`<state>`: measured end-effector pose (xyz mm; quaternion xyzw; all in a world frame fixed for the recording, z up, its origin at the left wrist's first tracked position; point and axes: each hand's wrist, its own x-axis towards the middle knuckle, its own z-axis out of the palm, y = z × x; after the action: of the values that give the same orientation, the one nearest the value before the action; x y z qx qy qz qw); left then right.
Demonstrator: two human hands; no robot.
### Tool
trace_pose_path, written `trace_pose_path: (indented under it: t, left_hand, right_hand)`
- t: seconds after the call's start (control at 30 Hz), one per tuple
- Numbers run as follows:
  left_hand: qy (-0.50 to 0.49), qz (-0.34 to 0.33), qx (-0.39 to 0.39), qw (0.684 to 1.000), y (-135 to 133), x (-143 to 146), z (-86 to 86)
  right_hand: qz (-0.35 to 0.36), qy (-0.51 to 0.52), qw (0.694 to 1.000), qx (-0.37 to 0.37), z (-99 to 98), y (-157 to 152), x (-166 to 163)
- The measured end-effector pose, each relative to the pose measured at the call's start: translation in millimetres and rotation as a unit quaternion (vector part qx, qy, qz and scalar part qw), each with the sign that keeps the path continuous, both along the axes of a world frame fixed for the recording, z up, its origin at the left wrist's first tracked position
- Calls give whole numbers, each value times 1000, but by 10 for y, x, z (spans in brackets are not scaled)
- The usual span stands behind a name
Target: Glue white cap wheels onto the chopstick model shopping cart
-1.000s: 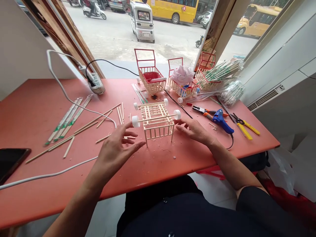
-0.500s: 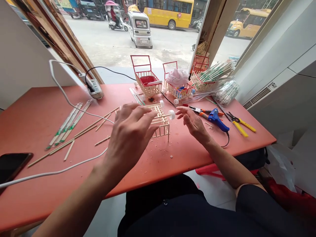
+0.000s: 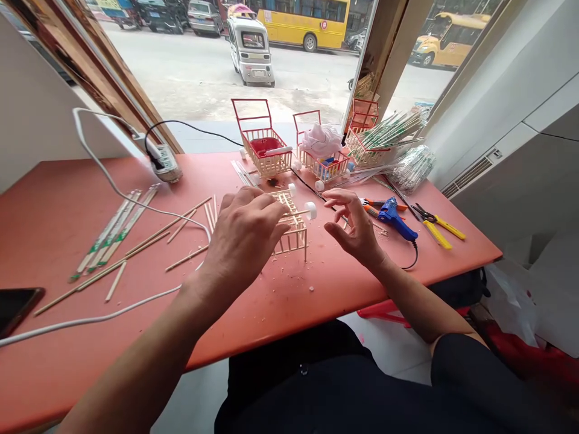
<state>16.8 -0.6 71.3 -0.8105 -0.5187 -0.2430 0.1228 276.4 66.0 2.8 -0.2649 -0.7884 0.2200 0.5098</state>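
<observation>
My left hand (image 3: 242, 235) is closed in a pinch over a small frame of thin wooden sticks (image 3: 296, 230) on the table. Out of its fingertips, toward the right, runs a short wooden stick (image 3: 296, 213) with a white wheel (image 3: 310, 210) on its end. The stick's other end is hidden behind the fingers. Another white wheel (image 3: 292, 190) shows at the frame's far corner. To the right of the wheel, my right hand (image 3: 357, 232) is raised with fingers apart and curved, holding nothing and not touching the wheel.
On the red table (image 3: 226, 337), loose sticks (image 3: 147, 241) and a white cable (image 3: 136, 307) lie left. A blue glue gun (image 3: 395, 218) and yellow-handled pliers (image 3: 438, 232) lie right. Several small stick carts (image 3: 266, 147) stand along the back. A phone (image 3: 18, 307) is at the left edge.
My right hand has drawn slightly away from the white wheel, and its fingers have spread wider. The left hand keeps its pinch on the stick. The whole view has shifted a little.
</observation>
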Motion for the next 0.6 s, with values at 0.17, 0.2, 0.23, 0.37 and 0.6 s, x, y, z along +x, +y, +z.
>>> trace_pose_path:
  t: [0.17,0.2,0.23,0.37,0.6]
  left_hand:
    - [-14,-8,19,1000,21,-6,-36]
    - [-18,-9,28,999,26,-6,-48]
    - [-22,-11,36,999,31,-6,-60]
    - [-46,-29,51,997,39,-11,-98]
    - [-50,-28,47,997,14,10,-74]
  right_hand:
    - [-16,-14,1000,-9,23,-21,-3]
    - [-20,-19,999,-18,29,-28,-6]
    - [-23,-24,999,-28,34,-36,-10]
    - [-19,-35,998,-50,45,-57,-37]
    - [12,-30,999,-26,42,-39,-77]
